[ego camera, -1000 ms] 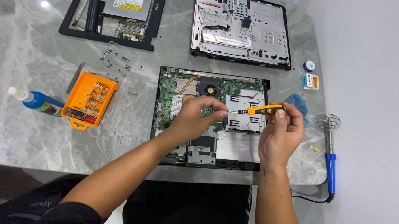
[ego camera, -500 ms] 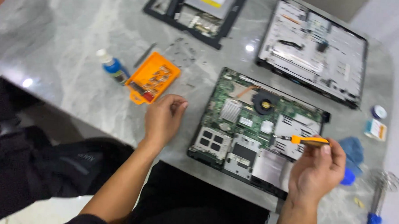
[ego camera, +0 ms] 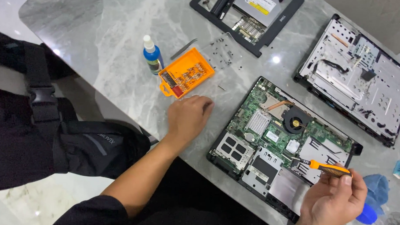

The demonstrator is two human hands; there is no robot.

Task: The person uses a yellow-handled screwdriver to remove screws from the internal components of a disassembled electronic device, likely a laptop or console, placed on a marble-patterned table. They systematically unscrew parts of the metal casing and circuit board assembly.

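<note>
Nearest, at five o'clock, the right hand (ego camera: 332, 201) pinches an orange-handled precision screwdriver (ego camera: 326, 167), its tip over the opened laptop's green circuit board (ego camera: 281, 128). Centrally, the left hand (ego camera: 188, 118) rests curled, holding nothing, on the grey marble table (ego camera: 104, 47), handy to the orange plastic bit tray (ego camera: 185, 77) at eleven o'clock.

Bit case (ego camera: 186, 78) left of opened laptop base (ego camera: 284, 144), bottle (ego camera: 152, 55) just beside case.

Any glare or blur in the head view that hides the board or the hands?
Head view: sharp; small glare spots on the marble table, none on the board. Left hand and right hand with screwdriver are evenly lit; the frame is tilted.
</note>
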